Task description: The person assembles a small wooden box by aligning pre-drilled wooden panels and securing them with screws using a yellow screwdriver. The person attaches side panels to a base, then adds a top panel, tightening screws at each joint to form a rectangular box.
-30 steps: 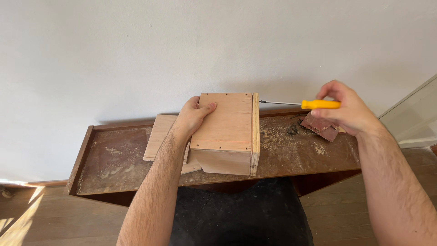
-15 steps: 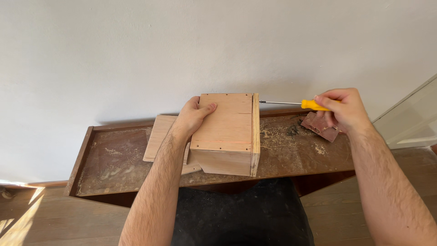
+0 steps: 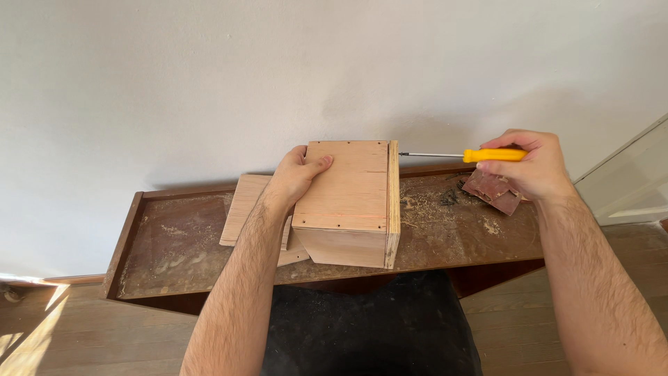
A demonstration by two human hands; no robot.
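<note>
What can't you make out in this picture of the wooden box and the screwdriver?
Head view, the only one:
- The tip of the screwdriver: it ends at the edge of the wooden box, too fine to tell if it sits in a screw.
- The box's far and left sides: hidden by the box itself and the left hand.
- Most of the flat board: covered by the left arm and box.
- The right hand hides most of the handle.

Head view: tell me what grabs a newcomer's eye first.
A plywood box stands mid-bench, steadied by the left hand on its left side. The right hand holds a yellow-handled screwdriver level, its tip at the box's right side. Sawdust lies on the dark wooden bench.
</note>
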